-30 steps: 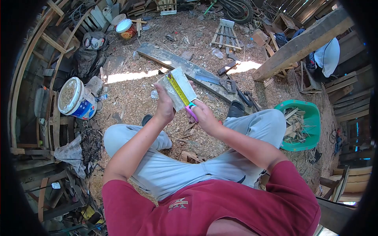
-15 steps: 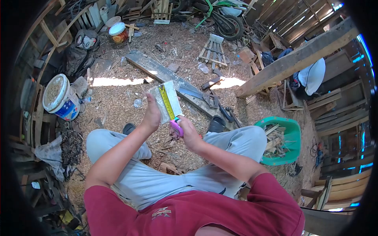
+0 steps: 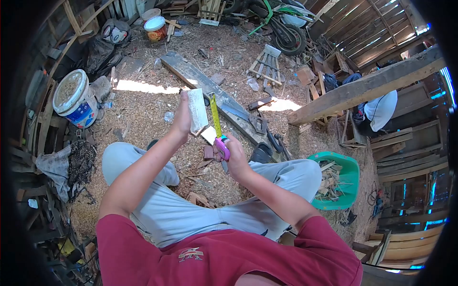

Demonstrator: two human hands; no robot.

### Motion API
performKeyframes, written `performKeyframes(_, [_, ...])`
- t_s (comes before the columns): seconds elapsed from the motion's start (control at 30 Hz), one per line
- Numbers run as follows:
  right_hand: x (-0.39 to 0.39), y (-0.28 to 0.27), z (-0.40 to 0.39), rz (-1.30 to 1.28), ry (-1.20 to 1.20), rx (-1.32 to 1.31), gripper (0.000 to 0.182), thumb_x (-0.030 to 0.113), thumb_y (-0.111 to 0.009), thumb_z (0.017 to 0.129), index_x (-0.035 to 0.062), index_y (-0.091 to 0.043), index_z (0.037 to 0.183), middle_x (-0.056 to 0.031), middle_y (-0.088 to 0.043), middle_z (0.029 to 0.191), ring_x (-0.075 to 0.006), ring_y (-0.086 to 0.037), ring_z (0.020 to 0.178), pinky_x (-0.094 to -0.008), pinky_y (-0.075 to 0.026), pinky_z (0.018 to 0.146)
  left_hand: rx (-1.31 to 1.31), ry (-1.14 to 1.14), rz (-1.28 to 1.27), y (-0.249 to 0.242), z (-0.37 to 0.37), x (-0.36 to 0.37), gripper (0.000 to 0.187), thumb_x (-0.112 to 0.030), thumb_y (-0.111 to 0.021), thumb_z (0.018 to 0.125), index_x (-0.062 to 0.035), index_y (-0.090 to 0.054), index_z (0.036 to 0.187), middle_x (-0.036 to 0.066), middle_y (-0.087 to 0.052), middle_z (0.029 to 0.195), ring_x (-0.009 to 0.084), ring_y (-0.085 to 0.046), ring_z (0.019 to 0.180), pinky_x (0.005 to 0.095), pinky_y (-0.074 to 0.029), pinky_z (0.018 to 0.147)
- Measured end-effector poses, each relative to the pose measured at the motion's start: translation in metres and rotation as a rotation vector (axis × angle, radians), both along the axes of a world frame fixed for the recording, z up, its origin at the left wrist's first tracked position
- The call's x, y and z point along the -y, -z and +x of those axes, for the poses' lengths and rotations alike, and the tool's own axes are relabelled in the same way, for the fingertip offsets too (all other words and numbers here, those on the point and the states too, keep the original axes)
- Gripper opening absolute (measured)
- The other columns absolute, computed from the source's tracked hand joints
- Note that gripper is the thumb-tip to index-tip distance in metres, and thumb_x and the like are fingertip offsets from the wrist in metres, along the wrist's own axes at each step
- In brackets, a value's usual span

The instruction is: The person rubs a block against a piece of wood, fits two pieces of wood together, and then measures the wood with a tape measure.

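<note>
My left hand [image 3: 182,120] grips a pale, whitish wood block [image 3: 197,110] by its left side, holding it upright above the ground. In my right hand [image 3: 235,158] is a tape measure [image 3: 222,148] with a pink-purple case. Its yellow blade sticks out a short way upward, just right of the block and apart from its broad face. Behind the hands, a long grey plank [image 3: 191,72] lies on the ground, and a handsaw [image 3: 258,125] rests across it. The fingers of my left hand are partly hidden behind the block.
A green tub [image 3: 354,178] of wood scraps stands by my right knee. To the left is a white-and-blue bucket [image 3: 82,114]. A thick wooden post [image 3: 367,86] slants in from the right. Farther off are a small slatted wooden piece [image 3: 267,64] and a motorbike wheel [image 3: 291,42].
The block has turned in my left hand, showing a narrower face. The tape blade, earlier lying across the block, now stands to its right. The head view has shifted slightly.
</note>
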State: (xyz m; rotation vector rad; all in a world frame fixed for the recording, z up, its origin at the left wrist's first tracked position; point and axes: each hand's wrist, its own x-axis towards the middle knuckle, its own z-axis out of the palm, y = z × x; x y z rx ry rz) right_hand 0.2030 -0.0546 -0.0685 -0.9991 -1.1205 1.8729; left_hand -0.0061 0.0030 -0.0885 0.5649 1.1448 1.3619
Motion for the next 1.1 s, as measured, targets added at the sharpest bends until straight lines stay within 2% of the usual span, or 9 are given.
performKeyframes(0.2, [-0.019, 0.018, 0.007, 0.004, 0.061, 0.104, 0.034, 0.034, -0.046, 0.100, 0.0044, -0.062, 0.104, -0.0063, -0.063, 0.084, -0.0140, -0.057, 0.068, -0.0300, -0.046, 0.060, -0.655, 0.011, 0.037, 0.049, -0.014, 0.000, 0.063, -0.056, -0.040, 0.112, -0.0009, -0.064, 0.131, 0.012, -0.070, 0.115, 0.0223, -0.068, 0.106, 0.0401, -0.054, 0.093])
performKeyframes(0.33, [-0.050, 0.050, 0.020, -0.167, 0.151, 0.151, 0.041, 0.043, -0.044, 0.101, 0.0069, -0.064, 0.101, -0.0032, -0.062, 0.081, -0.0121, -0.055, 0.061, -0.0283, -0.042, 0.054, -1.109, 0.311, -0.126, 0.098, -0.038, 0.001, 0.047, -0.044, -0.057, 0.106, -0.0030, -0.069, 0.127, 0.024, -0.074, 0.112, 0.0351, -0.072, 0.109, 0.0444, -0.056, 0.092])
performKeyframes(0.43, [-0.060, 0.050, 0.029, -0.204, 0.211, 0.108, 0.034, 0.038, -0.047, 0.098, 0.0103, -0.064, 0.091, -0.0011, -0.060, 0.075, -0.0111, -0.050, 0.058, -0.0304, -0.037, 0.052, -1.119, 0.799, -0.369, 0.122, -0.044, -0.001, 0.048, -0.043, -0.064, 0.100, -0.0064, -0.070, 0.130, 0.023, -0.076, 0.114, 0.0391, -0.072, 0.112, 0.0466, -0.056, 0.096])
performKeyframes(0.53, [-0.064, 0.057, 0.037, -0.227, 0.211, 0.110, 0.031, 0.037, -0.051, 0.098, 0.0108, -0.063, 0.086, -0.0005, -0.058, 0.072, -0.0104, -0.049, 0.057, -0.0306, -0.037, 0.052, -1.564, 1.244, -0.202, 0.157, -0.039, -0.001, 0.040, -0.036, -0.068, 0.097, -0.0087, -0.074, 0.125, 0.019, -0.076, 0.117, 0.0386, -0.071, 0.113, 0.0481, -0.057, 0.098])
performKeyframes(0.63, [-0.068, 0.086, 0.041, -0.164, 0.223, 0.165, 0.030, 0.036, -0.052, 0.098, 0.0092, -0.061, 0.089, -0.0008, -0.059, 0.075, -0.0099, -0.050, 0.057, -0.0285, -0.037, 0.051, -1.551, 1.379, -0.282, 0.195, -0.023, 0.004, 0.035, -0.034, -0.068, 0.095, -0.0119, -0.076, 0.121, 0.015, -0.075, 0.125, 0.0366, -0.070, 0.117, 0.0486, -0.056, 0.100])
performKeyframes(0.73, [-0.070, 0.117, 0.047, -0.186, 0.239, 0.270, 0.028, 0.033, -0.054, 0.098, 0.0091, -0.061, 0.085, -0.0007, -0.059, 0.074, -0.0099, -0.049, 0.056, -0.0287, -0.036, 0.051, -1.602, 1.391, -0.392, 0.237, -0.003, 0.008, 0.036, -0.034, -0.069, 0.094, -0.0131, -0.075, 0.123, 0.016, -0.072, 0.132, 0.0348, -0.068, 0.122, 0.0483, -0.055, 0.103])
performKeyframes(0.77, [-0.069, 0.129, 0.046, -0.164, 0.277, 0.302, 0.030, 0.032, -0.052, 0.099, 0.0085, -0.061, 0.084, -0.0014, -0.059, 0.072, -0.0103, -0.049, 0.056, -0.0297, -0.037, 0.051, -1.625, 1.335, -0.356, 0.249, 0.004, 0.008, 0.044, -0.012, -0.066, 0.089, -0.0119, -0.068, 0.133, 0.019, -0.072, 0.129, 0.0356, -0.069, 0.119, 0.0484, -0.055, 0.103])
performKeyframes(1.0, [-0.054, 0.183, 0.058, -0.283, 0.256, 0.505, 0.044, 0.042, -0.057, 0.094, 0.0007, -0.071, 0.088, -0.0108, -0.071, 0.075, -0.0217, -0.066, 0.066, -0.0389, -0.052, 0.065, -1.659, 1.149, -0.204, 0.271, 0.049, -0.024, 0.043, -0.018, -0.067, 0.092, -0.0089, -0.061, 0.134, 0.016, -0.061, 0.146, 0.0339, -0.061, 0.132, 0.0469, -0.055, 0.105])
performKeyframes(1.1, [-0.055, 0.172, 0.059, -0.360, 0.299, 0.427, 0.031, 0.033, -0.051, 0.100, 0.0067, -0.062, 0.088, -0.0024, -0.061, 0.075, -0.0122, -0.053, 0.058, -0.0306, -0.042, 0.054, -1.691, 1.169, -0.162, 0.275, 0.060, -0.044, 0.050, -0.017, -0.066, 0.094, -0.0091, -0.055, 0.142, 0.013, -0.053, 0.154, 0.0303, -0.053, 0.141, 0.0463, -0.049, 0.112])
